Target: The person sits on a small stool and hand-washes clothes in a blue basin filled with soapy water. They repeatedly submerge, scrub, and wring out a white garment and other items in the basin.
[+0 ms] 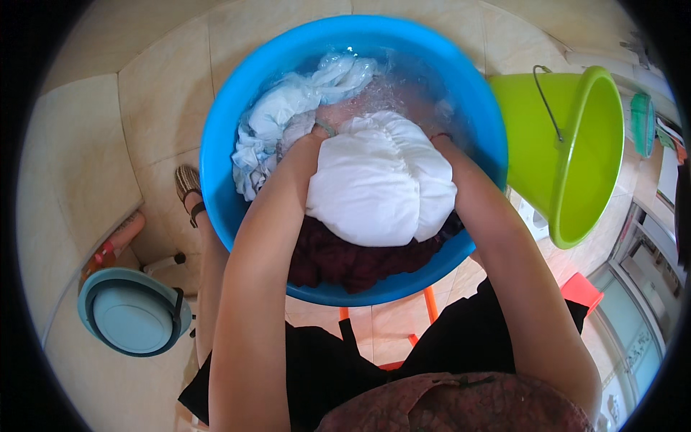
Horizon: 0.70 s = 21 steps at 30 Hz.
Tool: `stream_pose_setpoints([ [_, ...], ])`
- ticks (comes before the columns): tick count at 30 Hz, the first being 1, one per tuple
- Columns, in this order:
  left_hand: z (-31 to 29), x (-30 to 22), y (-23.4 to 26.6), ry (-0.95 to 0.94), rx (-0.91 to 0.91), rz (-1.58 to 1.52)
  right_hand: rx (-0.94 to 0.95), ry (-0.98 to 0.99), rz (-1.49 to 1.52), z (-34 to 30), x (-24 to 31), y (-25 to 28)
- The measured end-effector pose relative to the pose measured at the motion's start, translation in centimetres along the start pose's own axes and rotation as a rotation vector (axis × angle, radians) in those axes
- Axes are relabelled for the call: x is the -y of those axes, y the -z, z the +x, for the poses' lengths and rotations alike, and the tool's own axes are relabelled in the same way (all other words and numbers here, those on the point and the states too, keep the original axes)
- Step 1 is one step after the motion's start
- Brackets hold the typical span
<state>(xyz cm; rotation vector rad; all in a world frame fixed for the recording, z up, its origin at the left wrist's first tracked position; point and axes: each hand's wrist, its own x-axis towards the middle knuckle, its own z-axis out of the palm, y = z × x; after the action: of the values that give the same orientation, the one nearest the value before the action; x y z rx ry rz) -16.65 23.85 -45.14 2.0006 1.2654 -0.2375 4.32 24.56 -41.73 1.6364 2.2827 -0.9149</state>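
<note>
Nearest us are our patterned brownish top (461, 403) and black shorts (327, 356), with our bare forearms stretched forward over a round blue basin (212, 165). Inside its near side we see a heap of dark maroon cloth (338, 252). Just beyond, between our forearms, a bulging white cloth (378, 180) sits above the maroon heap, puckered along a seam. Our left hand (344, 112) and right hand (421, 113) reach past its far edge into bubbly water; foam and fabric hide the fingers, so we cannot tell how far open they are or what they grip. Past the left hand, pale wet fabric (277, 115) lies crumpled along the basin's left wall. Lower down, around the basin, we have a teal tub (133, 317) and a brown sandal (188, 183) at left, and a lime-green bucket (531, 129) with a wire handle at right.
</note>
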Motion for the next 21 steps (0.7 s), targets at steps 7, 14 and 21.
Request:
stream_pose_setpoints([
  [7,0.1,-0.7,3.4,0.098,0.264,-0.066,-0.120,-0.115,1.113,-4.0,1.8,4.6],
  [14,-6.0,-2.4,4.2,0.133,-0.116,-0.778,-0.381,0.052,0.473,-17.4,12.7,7.5],
  [21,-15.4,-10.0,7.3,-0.025,-0.268,-0.196,-0.497,-0.131,0.113,-12.7,9.6,-0.7],
])
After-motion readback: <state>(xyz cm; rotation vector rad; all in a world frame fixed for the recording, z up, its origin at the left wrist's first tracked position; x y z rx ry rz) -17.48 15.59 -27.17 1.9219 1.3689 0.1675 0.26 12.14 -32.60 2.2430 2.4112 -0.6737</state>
